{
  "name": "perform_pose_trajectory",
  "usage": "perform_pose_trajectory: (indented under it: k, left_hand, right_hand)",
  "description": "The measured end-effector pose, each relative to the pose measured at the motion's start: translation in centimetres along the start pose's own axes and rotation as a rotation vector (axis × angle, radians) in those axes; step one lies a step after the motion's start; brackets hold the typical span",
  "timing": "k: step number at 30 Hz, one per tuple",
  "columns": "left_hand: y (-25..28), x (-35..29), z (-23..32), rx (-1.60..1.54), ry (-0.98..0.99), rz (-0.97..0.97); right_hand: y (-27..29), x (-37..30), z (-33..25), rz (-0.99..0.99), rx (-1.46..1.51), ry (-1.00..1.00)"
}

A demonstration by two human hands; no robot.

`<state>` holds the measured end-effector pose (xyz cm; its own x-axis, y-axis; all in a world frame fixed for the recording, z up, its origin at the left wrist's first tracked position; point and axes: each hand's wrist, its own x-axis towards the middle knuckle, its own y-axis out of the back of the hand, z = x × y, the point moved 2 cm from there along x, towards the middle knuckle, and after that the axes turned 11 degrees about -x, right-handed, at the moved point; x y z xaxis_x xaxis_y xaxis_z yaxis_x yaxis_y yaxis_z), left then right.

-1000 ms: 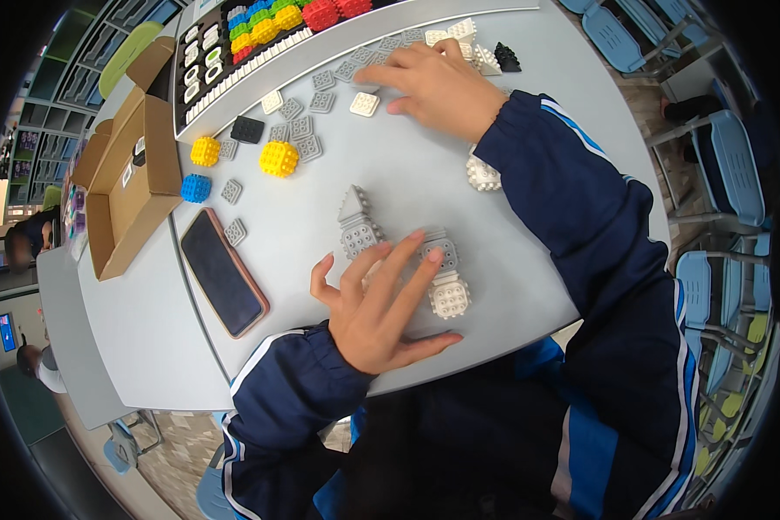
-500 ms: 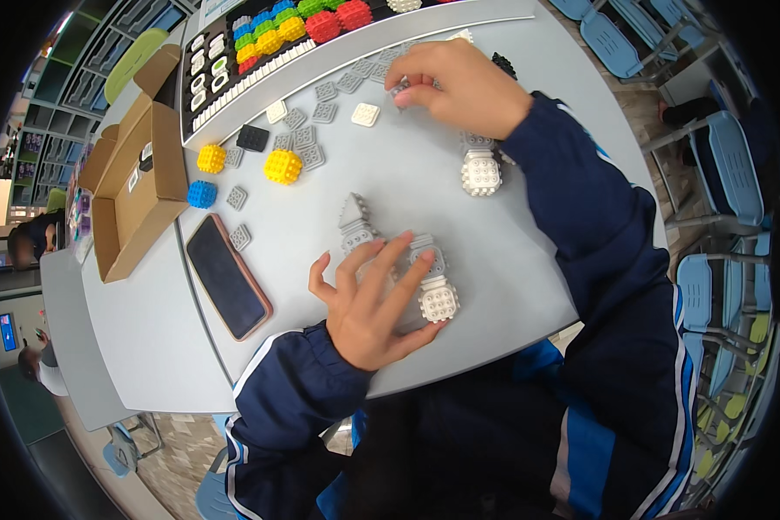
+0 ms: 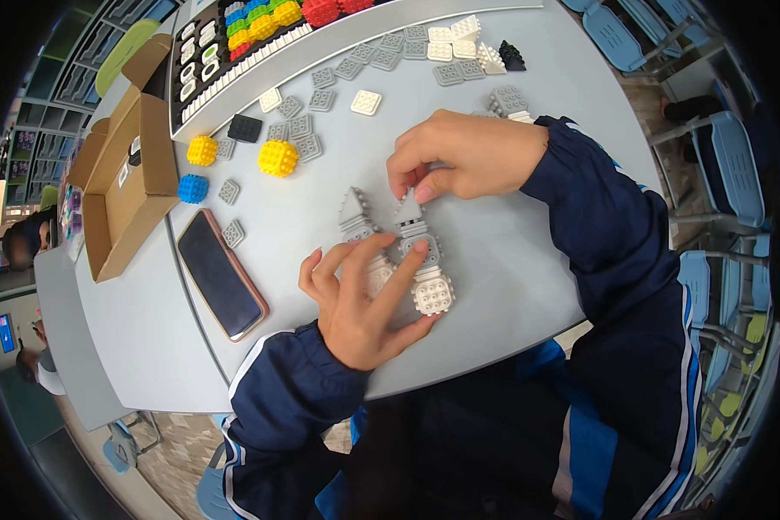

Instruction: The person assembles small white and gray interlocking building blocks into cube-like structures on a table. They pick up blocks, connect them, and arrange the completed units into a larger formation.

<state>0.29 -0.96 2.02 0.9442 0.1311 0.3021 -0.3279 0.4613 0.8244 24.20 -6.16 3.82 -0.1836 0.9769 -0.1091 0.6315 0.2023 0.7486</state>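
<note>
My right hand [image 3: 464, 156] pinches a grey triangular block [image 3: 408, 208] between thumb and fingertips, at the far end of a studded block assembly. That assembly has a grey block [image 3: 421, 250] in its middle and a white block [image 3: 433, 295] at its near end. Over it spreads my left hand [image 3: 355, 308], index fingertip on the grey block and thumb against the white one, holding it to the table. A second assembly with a grey triangular tip [image 3: 353, 206] lies just left, partly hidden under my left fingers.
Grey flat tiles [image 3: 348, 69] lie scattered beyond my hands, with white pieces [image 3: 455, 50] and a grey-white assembly [image 3: 507, 101] at right. Yellow [image 3: 278, 159] and blue cubes [image 3: 192, 188], a phone [image 3: 223, 276], a cardboard box [image 3: 152, 204] and a block tray [image 3: 234, 95] stand left and behind.
My right hand has come nearer, bringing the grey triangular block to the far end of the right assembly. My left hand stays over the assemblies, its index finger on the grey block.
</note>
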Motion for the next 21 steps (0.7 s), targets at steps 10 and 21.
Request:
perform_pose_trajectory:
  k: [10, 21]
  left_hand:
    - [0.12, 0.26, -0.14, -0.056, -0.005, 0.009]
    - [-0.16, 0.25, -0.23, -0.059, 0.018, 0.018]
  right_hand:
    - [0.57, -0.16, 0.32, 0.031, 0.093, 0.038]
    - [0.53, -0.24, -0.02, 0.008, 0.054, 0.076]
